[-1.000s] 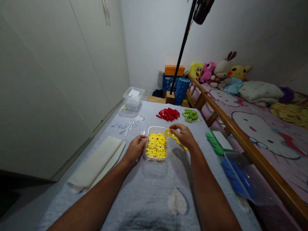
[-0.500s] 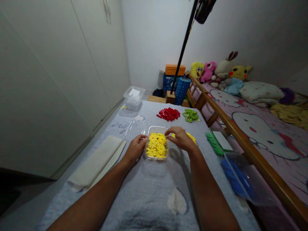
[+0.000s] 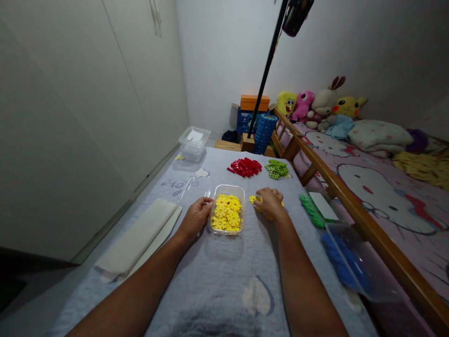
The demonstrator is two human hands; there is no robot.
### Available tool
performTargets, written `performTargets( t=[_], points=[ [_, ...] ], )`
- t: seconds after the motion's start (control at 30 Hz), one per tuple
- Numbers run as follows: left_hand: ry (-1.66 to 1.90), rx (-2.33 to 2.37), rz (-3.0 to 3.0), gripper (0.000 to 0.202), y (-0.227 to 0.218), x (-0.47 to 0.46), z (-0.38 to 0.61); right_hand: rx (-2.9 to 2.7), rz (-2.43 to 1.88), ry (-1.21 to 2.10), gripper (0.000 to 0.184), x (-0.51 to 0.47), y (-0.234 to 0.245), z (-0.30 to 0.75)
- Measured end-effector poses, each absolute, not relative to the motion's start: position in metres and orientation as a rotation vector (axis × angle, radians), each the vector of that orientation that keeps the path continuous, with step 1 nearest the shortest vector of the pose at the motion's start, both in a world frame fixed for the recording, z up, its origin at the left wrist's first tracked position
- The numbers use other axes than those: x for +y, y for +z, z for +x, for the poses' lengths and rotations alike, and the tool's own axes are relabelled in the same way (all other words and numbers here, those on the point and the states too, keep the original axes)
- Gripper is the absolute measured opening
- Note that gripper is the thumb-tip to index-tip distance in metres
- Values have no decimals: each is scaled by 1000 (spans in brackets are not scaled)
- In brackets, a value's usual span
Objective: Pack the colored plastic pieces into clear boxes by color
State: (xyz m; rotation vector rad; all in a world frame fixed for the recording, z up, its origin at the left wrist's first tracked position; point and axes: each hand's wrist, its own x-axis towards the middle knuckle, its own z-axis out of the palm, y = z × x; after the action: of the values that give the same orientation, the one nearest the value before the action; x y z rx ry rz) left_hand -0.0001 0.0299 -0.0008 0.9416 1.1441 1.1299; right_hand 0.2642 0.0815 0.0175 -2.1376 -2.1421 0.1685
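A clear plastic tub (image 3: 240, 191) holds several yellow flower-shaped pieces (image 3: 226, 213) on the grey cloth. My left hand (image 3: 195, 218) grips the tub's left wall, fingers curled on its rim. My right hand (image 3: 269, 202) rests, fingers bent and closed, on a small loose pile of yellow pieces (image 3: 253, 199) just right of the tub. What lies inside those fingers is hidden.
Red pieces (image 3: 245, 166) and light green pieces (image 3: 277, 169) lie in heaps farther back. A clear lid (image 3: 195, 186) and stacked clear tubs (image 3: 194, 142) sit at the back left, a folded white cloth (image 3: 140, 236) at the left. Tubs with green (image 3: 310, 209) and blue pieces (image 3: 345, 262) stand right, by the wooden bed rail (image 3: 354, 206).
My right hand held a yellow piece above the tub's right rim, then moved right and down onto the loose yellow pile. My left hand has stayed on the tub.
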Motion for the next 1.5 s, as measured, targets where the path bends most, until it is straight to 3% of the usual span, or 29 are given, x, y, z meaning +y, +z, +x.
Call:
performTargets(
  t=[0.33, 0.47, 0.83, 1.13, 1.5],
  points=[
    [1126, 1150, 960, 43, 0, 29, 0, -2132, -2121, 203, 30, 83, 10, 262],
    [1130, 1145, 959, 44, 0, 30, 0, -2058, -2056, 338, 12, 86, 15, 264],
    [1140, 1145, 953, 42, 2, 28, 0, -2050, -1284, 759, 5, 61, 73, 228],
    [1135, 1101, 954, 44, -3, 32, -1, -2423, -1374, 606, 12, 41, 70, 180],
    [1138, 1161, 957, 41, 5, 28, 1, -1998, -1809, 382, 17, 68, 74, 277]
  ],
)
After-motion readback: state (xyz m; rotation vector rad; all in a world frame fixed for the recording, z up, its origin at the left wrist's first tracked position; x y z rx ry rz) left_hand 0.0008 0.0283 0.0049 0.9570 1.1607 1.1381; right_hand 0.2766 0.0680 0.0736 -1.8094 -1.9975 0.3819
